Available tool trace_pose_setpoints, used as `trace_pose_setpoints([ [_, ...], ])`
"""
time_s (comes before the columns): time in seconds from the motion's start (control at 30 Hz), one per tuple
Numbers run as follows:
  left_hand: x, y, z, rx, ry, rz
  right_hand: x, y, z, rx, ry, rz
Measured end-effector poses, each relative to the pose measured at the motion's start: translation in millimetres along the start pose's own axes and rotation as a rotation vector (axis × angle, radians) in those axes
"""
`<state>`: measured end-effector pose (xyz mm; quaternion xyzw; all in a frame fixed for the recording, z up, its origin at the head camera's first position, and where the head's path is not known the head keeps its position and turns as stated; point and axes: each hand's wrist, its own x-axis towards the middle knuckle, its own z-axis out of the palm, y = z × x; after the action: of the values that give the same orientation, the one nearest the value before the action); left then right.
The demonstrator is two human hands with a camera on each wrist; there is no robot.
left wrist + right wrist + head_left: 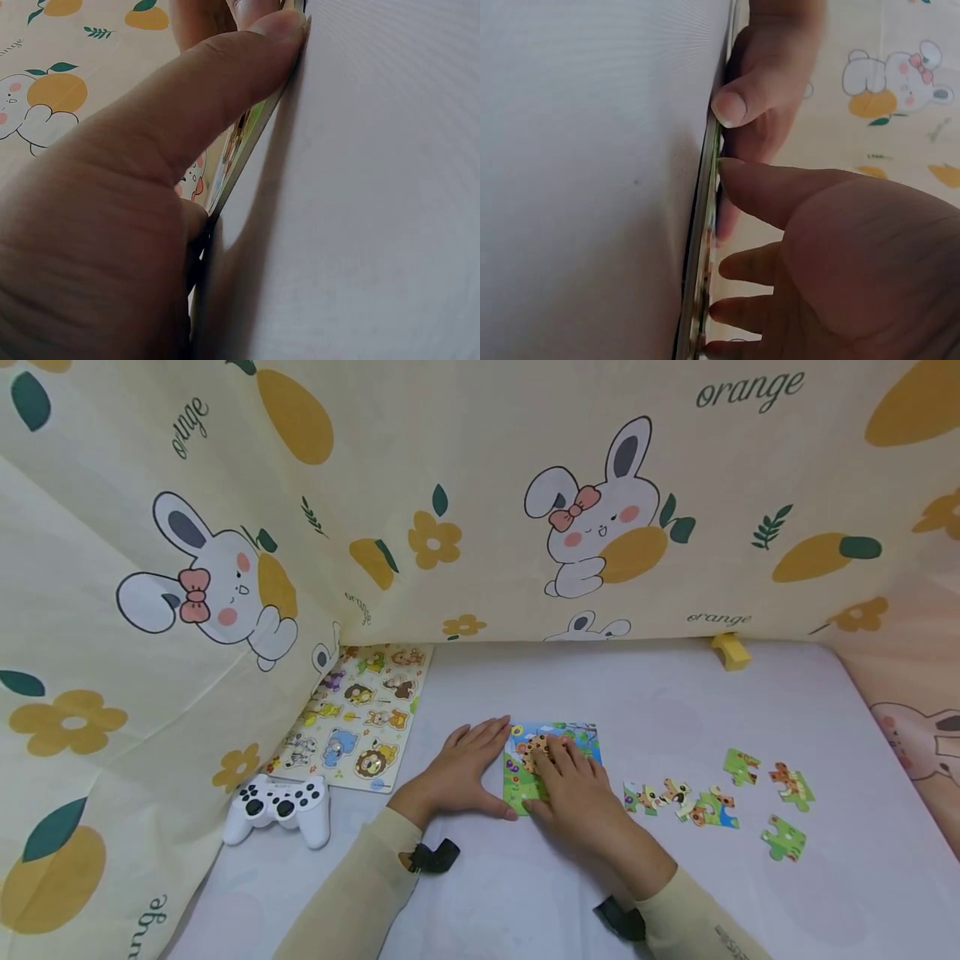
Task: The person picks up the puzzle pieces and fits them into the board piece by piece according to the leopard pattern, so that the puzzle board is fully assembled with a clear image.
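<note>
A small square jigsaw puzzle (pixel 521 787) with a green and blue animal picture lies on the white tabletop in the head view. My left hand (pixel 461 770) rests along its left side, thumb near the lower corner and fingers near the upper one. In the left wrist view the thumb (pixel 217 90) touches the puzzle's thin edge (pixel 244 150). My right hand (pixel 583 789) lies over the puzzle's right part and hides much of the picture. Its straight fingers (pixel 746 311) touch the surface in the right wrist view. Several loose jigsaw pieces (pixel 786 837) lie to the right.
A white game controller (pixel 279 808) sits at the left, beside an animal picture board (pixel 381 727) partly behind the curtain. A yellow block (pixel 731 653) stands at the back right. A rabbit-and-orange patterned curtain (pixel 480 468) borders the table (pixel 525 681) at the back and sides.
</note>
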<state>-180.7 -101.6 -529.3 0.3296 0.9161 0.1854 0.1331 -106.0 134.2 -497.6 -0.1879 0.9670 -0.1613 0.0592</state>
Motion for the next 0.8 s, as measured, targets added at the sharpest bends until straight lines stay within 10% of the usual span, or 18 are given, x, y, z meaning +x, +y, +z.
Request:
trace_pose_setpoints([
  [0.8, -0.4, -0.8, -1.1, -0.007, 0.003, 0.017, 1.7, 9.8, -0.1, 0.025, -0.051, -0.001],
])
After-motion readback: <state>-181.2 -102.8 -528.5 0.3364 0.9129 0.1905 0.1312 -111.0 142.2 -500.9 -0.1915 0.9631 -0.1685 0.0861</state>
